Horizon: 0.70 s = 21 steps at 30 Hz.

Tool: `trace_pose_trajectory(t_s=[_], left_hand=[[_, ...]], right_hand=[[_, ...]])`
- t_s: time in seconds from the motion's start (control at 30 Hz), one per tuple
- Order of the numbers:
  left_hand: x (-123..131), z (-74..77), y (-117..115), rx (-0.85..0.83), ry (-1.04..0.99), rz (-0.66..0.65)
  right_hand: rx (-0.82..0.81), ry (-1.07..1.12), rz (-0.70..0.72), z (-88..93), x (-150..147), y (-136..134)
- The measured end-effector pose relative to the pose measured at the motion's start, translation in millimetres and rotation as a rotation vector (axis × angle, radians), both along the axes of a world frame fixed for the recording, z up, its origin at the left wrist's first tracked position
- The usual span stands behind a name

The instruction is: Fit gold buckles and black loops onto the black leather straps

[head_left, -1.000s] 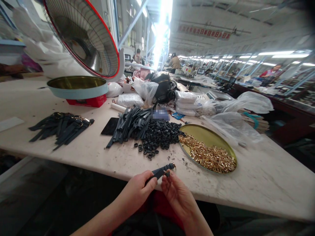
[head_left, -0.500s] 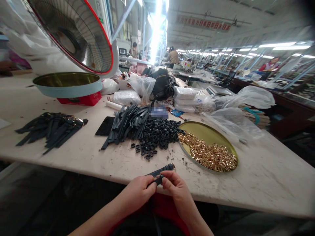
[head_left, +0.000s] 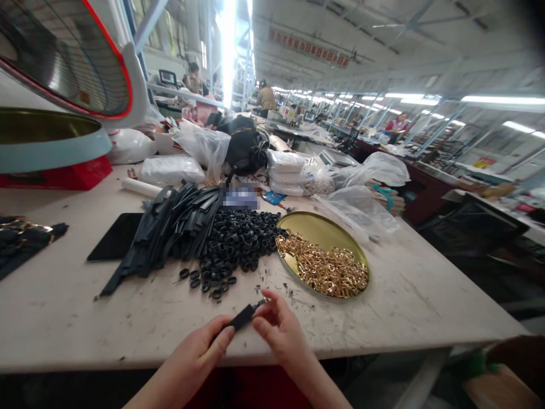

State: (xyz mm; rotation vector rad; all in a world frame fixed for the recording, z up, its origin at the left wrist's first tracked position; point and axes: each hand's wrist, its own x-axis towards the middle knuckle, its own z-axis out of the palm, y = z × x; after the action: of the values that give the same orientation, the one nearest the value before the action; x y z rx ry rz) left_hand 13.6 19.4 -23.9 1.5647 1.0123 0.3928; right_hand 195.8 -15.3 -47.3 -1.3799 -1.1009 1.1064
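My left hand (head_left: 204, 349) is closed on a black strap (head_left: 242, 318) near the table's front edge. At the strap's far end, my right hand (head_left: 279, 329) has its thumb and fingers around a small metal piece (head_left: 264, 301); the exact contact is too small to tell. Beyond my hands lies a heap of small black loops (head_left: 234, 244), with loose black strips (head_left: 174, 227) to its left. On the right, a round golden tray (head_left: 319, 224) holds many small gold buckles (head_left: 327, 270).
At the left edge are finished-looking black straps with gold parts (head_left: 25, 241) and a fan (head_left: 85, 62). A dark flat pad (head_left: 114, 237) lies by the strips. Plastic bags (head_left: 355, 207) and a black bag (head_left: 244, 145) sit behind. People work far off.
The view has swung right and closer to the table. My hands have lifted over the tabletop, and the strap now points up and right, with my right hand at its end.
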Motion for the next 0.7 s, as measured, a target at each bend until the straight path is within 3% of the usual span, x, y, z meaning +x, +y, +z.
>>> trace_pose_trajectory(t_s=[0.1,0.17,0.23,0.47,0.6,0.7], left_hand=[[2.9,-5.3,8.8,-0.017,0.112,0.032],[6.5,-6.0,11.1,-0.024,0.133,0.046],[10.6,-5.0,11.2,-0.012,0.131,0.033],[14.1,1.6,2.7,-0.047,0.152,-0.026],[14.9,4.7,-3.0,-0.021,0.103,0.028],[17.8,11.8,-5.6,0.010,0.019,0.104]], right_hand=[[0.052,-0.769,-0.224,5.7,62.3,26.8],[-0.074,-1.221,-0.211,9.7,96.8,46.0],[-0.123,-1.313,-0.172,10.1,115.7,62.1],[-0.108,-1.213,-0.164,2.5,114.2,76.5],[-0.049,-1.033,-0.139,13.6,99.9,60.4],[-0.030,-0.802,-0.022,26.2,67.6,38.3]])
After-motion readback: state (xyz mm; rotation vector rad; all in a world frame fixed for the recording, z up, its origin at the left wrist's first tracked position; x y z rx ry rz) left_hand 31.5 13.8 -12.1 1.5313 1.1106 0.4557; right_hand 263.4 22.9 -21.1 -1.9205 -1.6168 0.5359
